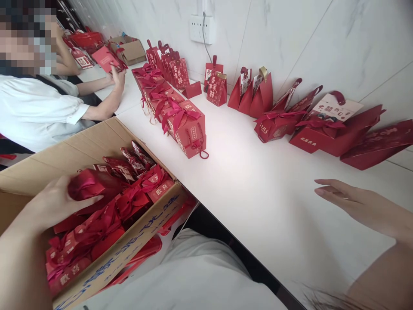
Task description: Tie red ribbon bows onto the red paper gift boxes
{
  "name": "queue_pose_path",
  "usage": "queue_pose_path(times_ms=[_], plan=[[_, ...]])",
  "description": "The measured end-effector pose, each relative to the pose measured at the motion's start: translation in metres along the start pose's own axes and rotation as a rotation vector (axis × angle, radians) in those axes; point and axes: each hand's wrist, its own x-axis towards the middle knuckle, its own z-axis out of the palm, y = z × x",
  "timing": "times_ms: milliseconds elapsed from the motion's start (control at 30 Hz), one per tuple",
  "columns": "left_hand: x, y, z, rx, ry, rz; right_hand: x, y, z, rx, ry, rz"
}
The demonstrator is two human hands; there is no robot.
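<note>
On the left, my left hand [53, 202] is closed around a red gift box [92, 185] with a ribbon bow, inside an open cardboard carton [125, 254]. Under and beside it the carton holds several red boxes with bows [109, 215] and upright red pieces [129, 161]. My right hand [358, 204] is above the white table [251, 185] at the right, fingers stretched out and holding nothing. Nearest to that hand, against the wall, stand red gift boxes [314, 140] with bows and loops.
A row of red ribboned boxes [183, 120] stands mid-table, with upright red bags [217, 86] along the wall behind. At the far left a person in a white top [41, 112] handles a red box [108, 60] beside a brown carton [130, 51]. A wall socket [201, 29] has a hanging cable.
</note>
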Motion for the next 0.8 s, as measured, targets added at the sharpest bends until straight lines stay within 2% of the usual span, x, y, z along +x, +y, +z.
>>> queue_pose_path(times_ms=[133, 267, 367, 433, 600, 700, 800], plan=[[0.010, 0.033, 0.006, 0.049, -0.121, 0.195, 0.001, 0.001, 0.000, 0.010, 0.019, 0.001], [0.019, 0.038, 0.020, 0.079, -0.190, 0.285, 0.002, -0.001, 0.001, 0.015, 0.025, -0.008], [0.029, 0.039, 0.024, 0.093, -0.201, 0.288, 0.002, -0.004, 0.002, 0.020, 0.030, -0.009], [0.036, 0.046, 0.022, 0.104, -0.160, 0.271, 0.002, -0.005, 0.002, 0.031, 0.020, -0.015], [0.060, 0.082, 0.020, 0.038, -0.069, 0.277, 0.001, -0.004, 0.003, 0.053, 0.004, -0.018], [0.081, 0.101, 0.032, -0.067, -0.135, 0.332, 0.001, 0.000, 0.003, 0.053, -0.005, 0.000], [0.099, 0.107, 0.050, -0.172, -0.208, 0.383, 0.000, 0.003, 0.002, 0.044, 0.020, 0.032]])
